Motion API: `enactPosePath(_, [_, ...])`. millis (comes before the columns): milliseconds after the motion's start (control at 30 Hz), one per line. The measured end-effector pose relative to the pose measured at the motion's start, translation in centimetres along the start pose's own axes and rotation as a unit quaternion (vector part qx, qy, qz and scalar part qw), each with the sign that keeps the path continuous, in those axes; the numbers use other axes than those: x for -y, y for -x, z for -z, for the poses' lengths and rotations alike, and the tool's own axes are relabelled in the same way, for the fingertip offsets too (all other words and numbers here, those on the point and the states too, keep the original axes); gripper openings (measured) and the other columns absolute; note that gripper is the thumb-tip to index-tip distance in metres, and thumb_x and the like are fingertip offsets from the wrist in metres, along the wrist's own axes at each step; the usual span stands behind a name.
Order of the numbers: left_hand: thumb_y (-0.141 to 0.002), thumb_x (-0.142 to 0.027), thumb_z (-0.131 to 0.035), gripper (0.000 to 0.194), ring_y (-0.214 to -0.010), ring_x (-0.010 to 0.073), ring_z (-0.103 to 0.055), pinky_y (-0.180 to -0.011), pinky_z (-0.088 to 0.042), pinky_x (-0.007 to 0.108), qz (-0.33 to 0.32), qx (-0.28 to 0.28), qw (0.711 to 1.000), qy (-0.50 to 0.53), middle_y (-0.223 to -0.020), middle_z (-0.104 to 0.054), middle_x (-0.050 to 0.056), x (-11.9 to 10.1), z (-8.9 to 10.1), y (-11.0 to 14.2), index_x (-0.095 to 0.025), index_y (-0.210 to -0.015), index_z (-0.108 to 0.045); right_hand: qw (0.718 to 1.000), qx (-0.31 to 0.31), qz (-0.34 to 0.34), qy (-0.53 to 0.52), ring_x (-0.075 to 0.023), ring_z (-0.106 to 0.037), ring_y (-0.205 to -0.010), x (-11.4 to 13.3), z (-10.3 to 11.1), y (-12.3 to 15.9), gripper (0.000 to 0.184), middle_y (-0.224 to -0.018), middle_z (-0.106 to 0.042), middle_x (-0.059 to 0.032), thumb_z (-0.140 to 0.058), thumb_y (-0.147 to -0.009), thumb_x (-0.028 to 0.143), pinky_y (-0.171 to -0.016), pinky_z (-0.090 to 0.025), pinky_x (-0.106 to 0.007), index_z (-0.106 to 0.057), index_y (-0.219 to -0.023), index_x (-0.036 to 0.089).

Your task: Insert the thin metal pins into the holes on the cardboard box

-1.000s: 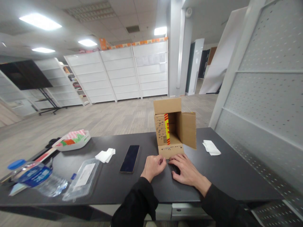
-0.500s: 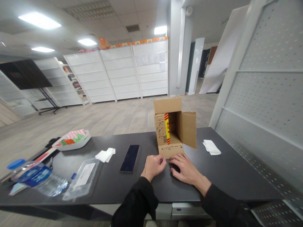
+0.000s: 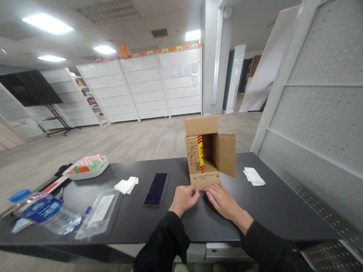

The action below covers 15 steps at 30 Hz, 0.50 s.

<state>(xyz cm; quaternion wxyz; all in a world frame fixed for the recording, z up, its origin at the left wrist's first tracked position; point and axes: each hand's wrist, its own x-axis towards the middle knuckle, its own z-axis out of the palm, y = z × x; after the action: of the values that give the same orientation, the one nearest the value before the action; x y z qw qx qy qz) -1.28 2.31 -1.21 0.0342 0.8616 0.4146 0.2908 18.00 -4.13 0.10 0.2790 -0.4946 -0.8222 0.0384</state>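
My left hand point(image 3: 185, 198) rests on the dark table in a loose fist, thumb against the curled forefinger, and no object shows in it. Just right of it lies my right hand point(image 3: 222, 200), palm down, its fingers stretched forward and close together. Beyond both hands stands a cardboard box point(image 3: 194, 155) with its opening towards me. One flap is up, one swings out to the right, and the bottom flap point(image 3: 204, 181) hangs down by my fingertips. Red-and-yellow tape point(image 3: 200, 154) runs down its left flap. Whether my fingers touch the bottom flap I cannot tell.
A phone point(image 3: 155, 189) lies left of my hands. Further left are a crumpled tissue point(image 3: 126, 185), a clear plastic case point(image 3: 100, 213), a water bottle point(image 3: 47, 211) and a white basket point(image 3: 93, 173) of colourful packets. Another tissue point(image 3: 254, 176) lies right, near the perforated panel point(image 3: 317, 124).
My right hand has flattened: the dark gap between its thumb and fingers has closed. My left hand and the box have stayed in place.
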Motion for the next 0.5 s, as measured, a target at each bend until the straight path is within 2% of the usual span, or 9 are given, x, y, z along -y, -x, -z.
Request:
enactPosePath(233, [-0.087,-0.03,-0.05,0.031,-0.047,0.0104,-0.055,-0.052,-0.025,0.025,-0.001,0.004,1.0,-0.001,-0.051,-0.061,0.0,0.1,0.0,-0.1,-0.019,-0.058,-0.057,1.0,-0.027,-0.008,0.007,-0.0222,-0.058,-0.088,-0.8,-1.0,0.0,0.025,-0.095,-0.066,-0.0069,-0.033,-0.102,0.022,-0.08,-0.042,-0.038,-0.058,-0.103,0.019])
enactPosePath(500, [-0.087,-0.03,-0.05,0.032,-0.047,0.0107,-0.055,-0.052,-0.025,0.026,0.004,0.006,1.0,-0.01,-0.051,-0.06,0.0,0.1,0.0,-0.1,-0.02,-0.058,-0.058,0.999,-0.046,-0.019,0.014,-0.0217,-0.059,-0.086,-0.9,-1.2,-0.1,0.027,-0.09,-0.066,-0.0072,-0.033,-0.103,0.026,-0.078,-0.043,-0.037,-0.059,-0.098,0.019])
